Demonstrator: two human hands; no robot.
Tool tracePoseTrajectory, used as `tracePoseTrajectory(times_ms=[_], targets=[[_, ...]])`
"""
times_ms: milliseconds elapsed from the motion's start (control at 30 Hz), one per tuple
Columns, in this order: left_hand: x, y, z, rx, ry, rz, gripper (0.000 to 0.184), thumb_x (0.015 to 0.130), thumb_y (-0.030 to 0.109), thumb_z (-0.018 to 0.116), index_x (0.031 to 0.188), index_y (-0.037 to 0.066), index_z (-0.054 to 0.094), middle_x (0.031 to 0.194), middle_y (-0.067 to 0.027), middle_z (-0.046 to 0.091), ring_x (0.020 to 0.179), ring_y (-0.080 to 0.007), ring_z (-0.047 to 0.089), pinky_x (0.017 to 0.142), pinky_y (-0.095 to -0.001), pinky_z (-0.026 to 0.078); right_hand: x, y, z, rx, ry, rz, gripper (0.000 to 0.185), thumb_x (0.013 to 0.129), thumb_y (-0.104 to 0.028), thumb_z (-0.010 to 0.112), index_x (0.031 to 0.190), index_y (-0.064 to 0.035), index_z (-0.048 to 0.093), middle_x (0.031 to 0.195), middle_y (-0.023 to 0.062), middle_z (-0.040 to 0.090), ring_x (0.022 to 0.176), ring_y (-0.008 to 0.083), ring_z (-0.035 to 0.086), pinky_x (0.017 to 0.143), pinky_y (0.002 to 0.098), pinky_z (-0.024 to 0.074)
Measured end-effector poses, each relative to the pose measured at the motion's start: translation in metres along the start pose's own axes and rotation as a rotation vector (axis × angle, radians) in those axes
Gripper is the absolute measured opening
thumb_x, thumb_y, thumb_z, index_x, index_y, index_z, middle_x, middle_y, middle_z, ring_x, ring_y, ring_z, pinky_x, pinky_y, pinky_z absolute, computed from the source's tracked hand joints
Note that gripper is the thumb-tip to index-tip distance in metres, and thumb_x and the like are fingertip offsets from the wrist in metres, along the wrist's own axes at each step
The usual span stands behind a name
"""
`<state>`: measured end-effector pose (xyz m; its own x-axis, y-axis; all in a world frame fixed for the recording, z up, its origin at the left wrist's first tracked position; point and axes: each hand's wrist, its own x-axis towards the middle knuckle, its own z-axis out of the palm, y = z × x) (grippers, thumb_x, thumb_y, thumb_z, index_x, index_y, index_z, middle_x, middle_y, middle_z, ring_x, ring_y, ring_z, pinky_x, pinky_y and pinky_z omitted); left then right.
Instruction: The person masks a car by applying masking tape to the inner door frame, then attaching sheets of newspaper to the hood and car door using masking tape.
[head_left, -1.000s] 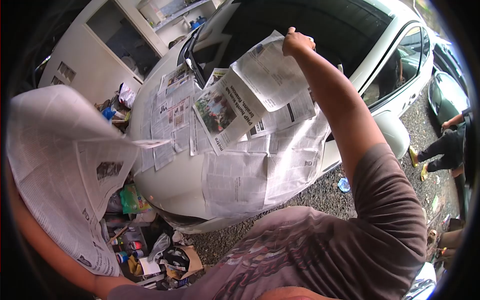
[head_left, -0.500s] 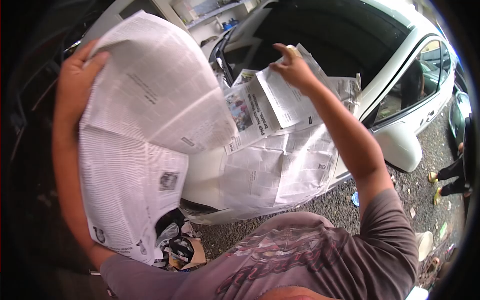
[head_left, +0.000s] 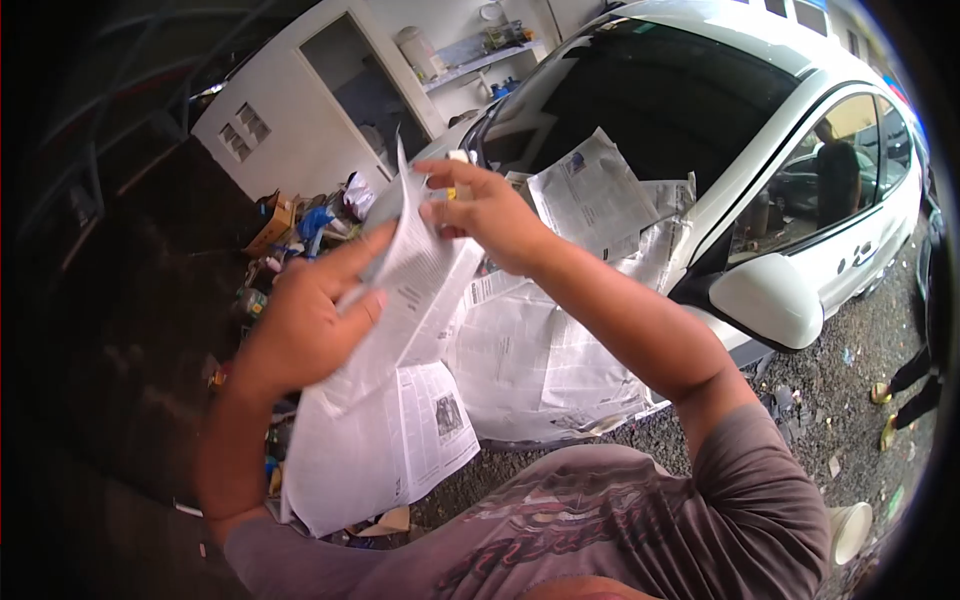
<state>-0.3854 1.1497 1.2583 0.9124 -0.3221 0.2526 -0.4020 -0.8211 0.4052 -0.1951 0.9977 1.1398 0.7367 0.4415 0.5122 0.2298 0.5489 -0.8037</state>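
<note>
My left hand [head_left: 312,322] is closed on a newspaper sheet [head_left: 385,330], with thumb and fingers on either side of it. The sheet is bent, its upper part standing up and its lower part hanging off the near left of the hood. My right hand [head_left: 485,212] is at the sheet's upper edge, fingers slightly curled and thumb apart. A small pale thing [head_left: 461,157] shows by its fingers; I cannot make out what it is. Flat newspaper pages [head_left: 535,345] cover much of the white car's hood, and another newspaper page [head_left: 592,192] lies against the windshield.
The white car [head_left: 735,100] fills the middle and right, its side mirror [head_left: 768,303] sticking out. Clutter with a cardboard box [head_left: 271,222] lies to the left. A white bucket [head_left: 850,532] stands on gravel at lower right. Another person's legs [head_left: 912,390] show at the right edge.
My left hand has come right and down, bringing the newspaper inward and bending it. My right hand has moved left and down from over the hood to the sheet's edge.
</note>
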Motion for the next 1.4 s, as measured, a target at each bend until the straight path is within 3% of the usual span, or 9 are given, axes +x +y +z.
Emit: tracePoseTrajectory(times_ms=[200,400,500,600,700,900,1100,1200,1400], targets=[[-0.081,0.023,0.039,-0.135,-0.064,-0.127,0.070,0.093,-0.004,0.061,0.159,0.003,0.042,0.125,-0.0225,0.074,0.110,-0.0173,0.070,0.100,-0.0345,0.054,-0.070,0.003,0.026,0.255,-0.352,0.264,0.050,0.096,-0.008,0.073,0.144,-0.0080,0.061,0.116,0.0030,0.063,0.091,0.0108,0.059,0.084,0.0277,0.0511],[-0.159,0.048,0.049,-0.469,-0.104,-0.484,0.070,0.093,0.000,0.066,0.159,-0.001,0.042,0.150,-0.0158,0.058,0.131,-0.0168,0.058,0.110,-0.0361,0.047,-0.138,0.007,0.069,0.056,-0.349,0.129,0.010,0.099,-0.004,0.071,0.109,-0.0037,0.070,0.089,-0.0047,0.065,0.083,0.0048,0.058,0.076,0.0244,0.0481],[-0.182,0.046,0.085,-0.625,-0.004,-0.311,0.079,0.091,0.017,0.078,0.157,-0.006,0.041,0.125,-0.0071,0.058,0.114,-0.0157,0.058,0.103,-0.0352,0.050,-0.177,-0.001,0.085,0.022,-0.260,0.046,0.004,0.099,-0.002,0.069,0.095,-0.0008,0.067,0.086,-0.0017,0.065,0.079,0.0053,0.056,0.070,0.0256,0.0476],[-0.193,0.059,0.111,-0.951,0.094,-0.337,0.082,0.092,0.033,0.080,0.155,-0.005,0.044,0.130,-0.0075,0.054,0.114,-0.0163,0.056,0.098,-0.0308,0.049,-0.205,0.004,0.091,-0.127,-0.174,-0.068,0.002,0.099,-0.001,0.068,0.098,-0.0006,0.066,0.085,0.0015,0.064,0.078,0.0079,0.057,0.069,0.0274,0.0480],[-0.186,0.049,0.122,-0.508,0.278,-0.316,0.073,0.091,0.037,0.082,0.145,-0.002,0.054,0.136,-0.0128,0.060,0.120,-0.0159,0.056,0.097,-0.0321,0.050,-0.214,0.003,0.091,-0.242,-0.071,-0.209,0.003,0.096,0.000,0.069,0.096,-0.0016,0.066,0.085,0.0087,0.067,0.077,0.0181,0.064,0.069,0.0318,0.0509],[-0.168,0.041,0.127,-0.661,0.316,-0.373,0.021,0.100,0.011,0.072,0.114,-0.005,0.071,0.094,-0.0017,0.073,0.083,-0.0053,0.062,0.076,-0.0228,0.050,-0.212,-0.004,0.079,-0.450,0.043,-0.377,0.007,0.091,0.002,0.070,0.095,-0.0031,0.066,0.086,0.0126,0.068,0.077,0.0301,0.066,0.071,0.0373,0.0517],[-0.161,0.023,0.130,-0.578,0.377,-0.398,0.009,0.096,0.005,0.075,0.097,-0.004,0.074,0.085,-0.0014,0.073,0.074,-0.0036,0.061,0.068,-0.0203,0.047,-0.219,0.004,0.069,-0.562,0.101,-0.343,0.011,0.088,0.001,0.072,0.096,-0.0047,0.066,0.090,0.0118,0.069,0.083,0.0319,0.065,0.074,0.0405,0.0510],[-0.159,0.015,0.137,-0.630,0.379,-0.405,0.007,0.095,0.002,0.075,0.098,-0.004,0.074,0.086,-0.0025,0.074,0.075,-0.0045,0.062,0.070,-0.0208,0.049,-0.226,0.002,0.062,-0.632,0.101,-0.352,0.019,0.089,0.004,0.072,0.106,-0.0025,0.067,0.102,0.0091,0.070,0.086,0.0220,0.064,0.078,0.0325,0.0515],[-0.153,0.010,0.154,-0.681,0.431,-0.420,0.007,0.095,0.002,0.076,0.096,-0.004,0.074,0.081,0.0023,0.070,0.071,-0.0011,0.056,0.063,-0.0183,0.043,-0.236,0.005,0.051,-0.517,0.105,-0.409,0.027,0.084,0.001,0.076,0.109,-0.0056,0.069,0.103,0.0104,0.070,0.090,0.0313,0.064,0.079,0.0408,0.0526]])
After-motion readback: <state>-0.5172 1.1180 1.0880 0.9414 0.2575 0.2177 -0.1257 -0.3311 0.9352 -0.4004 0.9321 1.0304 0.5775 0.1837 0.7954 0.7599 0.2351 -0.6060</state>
